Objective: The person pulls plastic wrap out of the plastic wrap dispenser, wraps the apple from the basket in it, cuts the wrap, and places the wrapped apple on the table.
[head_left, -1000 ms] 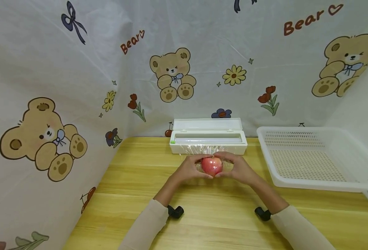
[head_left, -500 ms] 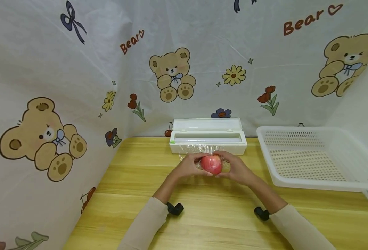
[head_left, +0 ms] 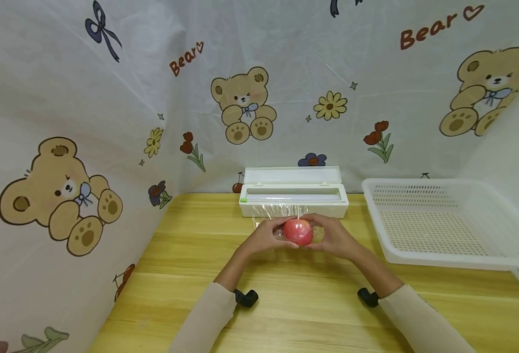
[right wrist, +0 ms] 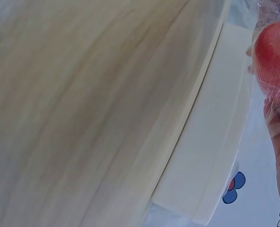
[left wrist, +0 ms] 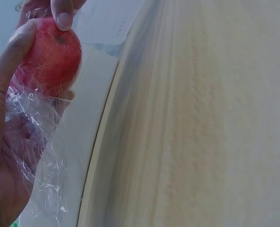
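Head view, clock face centred on the red apple, 12 pointing to the back edge of the wooden tabletop. Apple sits between both hands, just in front of the white cling film dispenser.

Left hand at 9 o'clock: thumb and fingers curved round the apple and its film. Right hand at 3 o'clock: same grip on the other side. Fingertips of the two hands come close together at 12 and 6.

Clear cling film fans in taut creases from the dispenser front down to the hands. Left wrist view: film stretched over the apple skin, bunched loosely at 7 o'clock of the fruit, across the palm; stem hollow visible. Whether the apple touches the tabletop: cannot tell.

Dispenser at 12: lid raised behind, pale roll lying in the trough, green tab at 10. White plastic basket at 3, well apart from the hands. Black wrist devices at 7 and 4, beside beige sleeves. Behind: bear-print backdrop.
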The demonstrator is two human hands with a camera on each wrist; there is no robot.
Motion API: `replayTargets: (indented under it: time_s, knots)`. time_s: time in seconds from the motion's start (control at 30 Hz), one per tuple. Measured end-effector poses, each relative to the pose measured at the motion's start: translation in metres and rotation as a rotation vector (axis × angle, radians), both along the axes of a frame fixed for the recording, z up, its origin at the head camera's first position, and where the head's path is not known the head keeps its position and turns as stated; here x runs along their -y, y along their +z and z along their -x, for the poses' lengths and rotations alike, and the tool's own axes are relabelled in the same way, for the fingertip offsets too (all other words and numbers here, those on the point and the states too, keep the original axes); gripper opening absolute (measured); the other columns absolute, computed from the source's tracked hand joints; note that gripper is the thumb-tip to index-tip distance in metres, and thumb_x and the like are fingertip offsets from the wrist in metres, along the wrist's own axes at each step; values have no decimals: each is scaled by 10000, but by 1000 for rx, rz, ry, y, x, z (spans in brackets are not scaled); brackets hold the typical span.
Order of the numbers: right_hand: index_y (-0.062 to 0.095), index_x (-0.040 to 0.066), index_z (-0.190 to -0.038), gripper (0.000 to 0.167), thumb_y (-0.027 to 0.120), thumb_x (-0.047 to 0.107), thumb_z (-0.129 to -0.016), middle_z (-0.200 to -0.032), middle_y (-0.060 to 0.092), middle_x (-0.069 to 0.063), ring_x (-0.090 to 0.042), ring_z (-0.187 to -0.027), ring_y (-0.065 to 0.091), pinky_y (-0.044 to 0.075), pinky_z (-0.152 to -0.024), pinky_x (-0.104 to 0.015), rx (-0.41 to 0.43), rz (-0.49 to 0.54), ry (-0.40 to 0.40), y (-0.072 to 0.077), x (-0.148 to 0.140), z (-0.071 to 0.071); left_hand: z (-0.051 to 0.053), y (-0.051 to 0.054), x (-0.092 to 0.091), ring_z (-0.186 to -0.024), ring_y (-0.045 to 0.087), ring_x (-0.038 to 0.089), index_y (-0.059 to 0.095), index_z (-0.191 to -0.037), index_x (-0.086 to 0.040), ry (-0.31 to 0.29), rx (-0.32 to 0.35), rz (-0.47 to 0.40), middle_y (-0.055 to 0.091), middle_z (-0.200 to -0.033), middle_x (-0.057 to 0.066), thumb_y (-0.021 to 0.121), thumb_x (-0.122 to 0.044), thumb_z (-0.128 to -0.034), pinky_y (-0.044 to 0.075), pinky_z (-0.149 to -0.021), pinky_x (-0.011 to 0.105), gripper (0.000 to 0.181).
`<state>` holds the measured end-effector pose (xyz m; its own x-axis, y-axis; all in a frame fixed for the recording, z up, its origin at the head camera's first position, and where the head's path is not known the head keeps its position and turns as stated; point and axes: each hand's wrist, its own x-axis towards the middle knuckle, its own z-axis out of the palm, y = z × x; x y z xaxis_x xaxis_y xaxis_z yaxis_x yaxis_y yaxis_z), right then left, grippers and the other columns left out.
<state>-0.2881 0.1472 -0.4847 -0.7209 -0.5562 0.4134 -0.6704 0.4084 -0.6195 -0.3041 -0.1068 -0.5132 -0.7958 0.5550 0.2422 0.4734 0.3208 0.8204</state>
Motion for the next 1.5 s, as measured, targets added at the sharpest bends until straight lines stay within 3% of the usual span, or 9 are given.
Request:
replayTargets:
  time_s: [0.3,0.5,0.7,1.0,1.17,1.5]
  knots:
    - [626,78,-1298,734,978,140,-657,-1267,687,-78,-292,-1177,649,530,-992,-519,-13,6,-23,-1,-1,-3,-1,0,-3,-1200,618,101,491,-1516,-127,3,-86,20,607,-1417,33,913,-330,-761,524,-973,246,888]
    - [628,84,-1295,737,980,121,-648,-1262,689,-64,-278,-1174,650,527,-1000,-511,-1,15,-31,-3,-1,-5,-4,-2,-3,-1233,611,113,537,-1483,-146,46,-134,35,617,-1403,11,928,-337,-727,512,-1000,256,872]
    - [629,86,-1286,720,979,145,-659,-1242,699,-63,-273,-1141,675,549,-969,-491,44,22,-54,-4,-2,-5,-9,5,-1,-1209,634,175,635,-1386,-91,92,-259,53,676,-1319,40,920,-366,-731,535,-968,265,765]
    - [646,91,-1271,695,976,234,-676,-1210,711,-37,-246,-1106,680,564,-947,-483,104,-3,-86,-4,-3,-2,-7,7,-1,-1343,534,189,605,-1410,-104,1,-423,19,601,-1423,53,948,-250,-707,459,-1083,315,796]
    - [654,108,-1268,707,971,330,-675,-1177,721,-12,-208,-1062,679,576,-920,-456,138,-32,-105,-3,-5,-1,-8,9,-5,-1340,536,179,636,-1380,-100,-46,-451,-17,611,-1406,55,945,-204,-712,468,-1068,289,743]
    - [643,87,-1300,745,957,373,-689,-1213,711,-48,-245,-1091,685,589,-904,-428,192,-33,-118,-4,-6,0,-7,10,-11,-1309,544,179,650,-1367,-114,-50,-438,-8,588,-1390,57,920,-190,-754,480,-1046,267,674]
